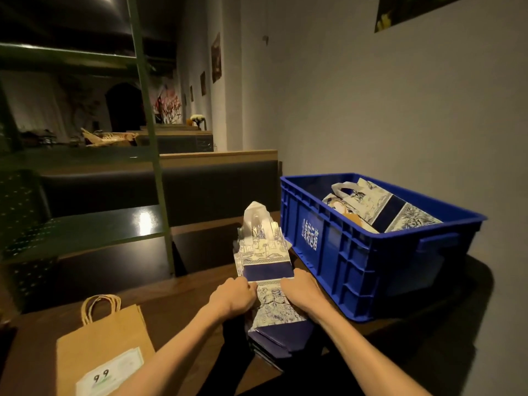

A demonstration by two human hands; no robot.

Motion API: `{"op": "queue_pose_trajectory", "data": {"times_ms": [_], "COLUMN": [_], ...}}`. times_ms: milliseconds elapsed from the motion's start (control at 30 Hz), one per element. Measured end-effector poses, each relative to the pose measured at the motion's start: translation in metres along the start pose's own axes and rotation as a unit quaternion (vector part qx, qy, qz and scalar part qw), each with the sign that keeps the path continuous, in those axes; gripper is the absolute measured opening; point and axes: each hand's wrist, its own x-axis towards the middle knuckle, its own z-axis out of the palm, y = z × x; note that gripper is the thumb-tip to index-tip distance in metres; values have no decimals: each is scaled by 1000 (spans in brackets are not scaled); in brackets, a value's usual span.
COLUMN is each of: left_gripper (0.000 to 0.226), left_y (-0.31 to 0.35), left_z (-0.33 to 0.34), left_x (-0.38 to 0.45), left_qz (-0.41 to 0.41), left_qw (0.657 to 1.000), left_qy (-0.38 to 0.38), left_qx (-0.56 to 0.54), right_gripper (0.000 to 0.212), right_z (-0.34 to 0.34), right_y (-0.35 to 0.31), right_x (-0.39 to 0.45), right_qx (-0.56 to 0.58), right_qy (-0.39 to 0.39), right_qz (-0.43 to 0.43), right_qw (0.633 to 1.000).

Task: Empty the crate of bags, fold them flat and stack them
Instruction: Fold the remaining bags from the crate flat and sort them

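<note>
A blue plastic crate [354, 267] stands at the right of the dark wooden table [183, 298], with blue-and-white patterned bags [380, 207] and a brown one lying inside. Just left of the crate a blue-and-white patterned bag [264, 250] lies flat on a stack of like bags [281, 330], handles pointing away from me. My left hand [233, 297] grips the top bag's left edge with curled fingers. My right hand [300, 290] grips its right edge the same way.
A flat brown paper bag [105, 338] with twisted handles and a white label lies at the table's near left. A green metal post [154, 155] and shelf rise at the left. A dark bench back stands behind the table, and a grey wall runs along the right.
</note>
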Motion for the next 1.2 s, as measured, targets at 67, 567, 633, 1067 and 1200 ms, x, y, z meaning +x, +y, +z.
{"op": "queue_pose_trajectory", "data": {"times_ms": [67,567,633,1067,1200], "left_gripper": [50,41,37,31,32], "left_y": [5,106,127,238,248], "left_z": [-8,-112,-122,-104,-89], "left_x": [-3,-2,4,89,115], "left_qz": [-11,165,196,233,200], "left_qw": [1000,958,950,935,948], "left_qy": [7,208,190,53,37], "left_qx": [18,-111,-149,-261,-244], "right_gripper": [27,43,37,25,28], "right_z": [-5,-125,-155,-271,-276], "right_y": [-4,-72,-76,-17,7], "right_x": [-3,-6,1,128,162], "right_qx": [-31,39,64,-68,-97], "right_qy": [4,156,167,50,18], "right_qz": [-1,-257,-254,-29,64], "right_qw": [1000,953,951,996,993]}}
